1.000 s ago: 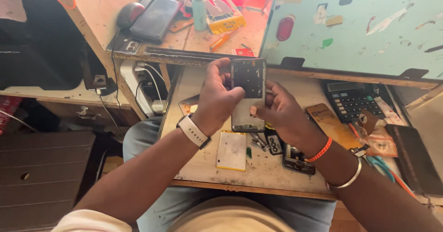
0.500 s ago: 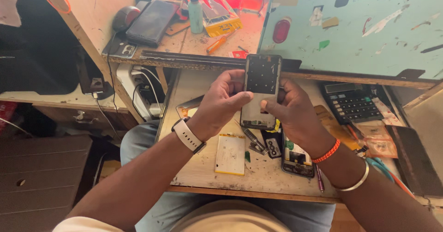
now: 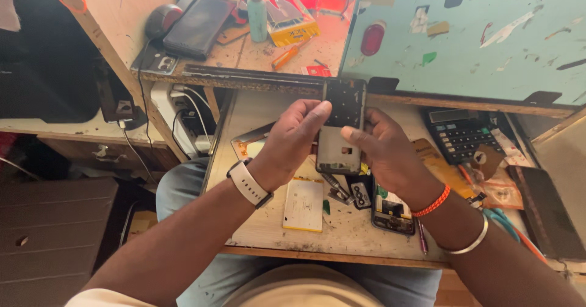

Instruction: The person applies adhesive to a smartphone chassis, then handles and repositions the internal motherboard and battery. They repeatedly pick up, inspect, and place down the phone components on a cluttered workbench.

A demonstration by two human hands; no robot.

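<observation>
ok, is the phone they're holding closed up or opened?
Opened. The phone, held between the left hand and right hand, has its cover off: bare frame and internals show. Loose parts lie on the bench below.

A small phone-repair workshop: the scarred wooden workbench [image 3: 287, 240] carries an opened phone [image 3: 390, 212] at five o'clock and a loose battery [image 3: 303, 204] near centre. A calculator [image 3: 461, 135] sits at three o'clock; a bottle [image 3: 257, 11] and orange screwdriver [image 3: 285, 57] lie at twelve.

A calculator [image 3: 459, 134] lies right of the hands, a battery [image 3: 303, 204] beneath them.
</observation>
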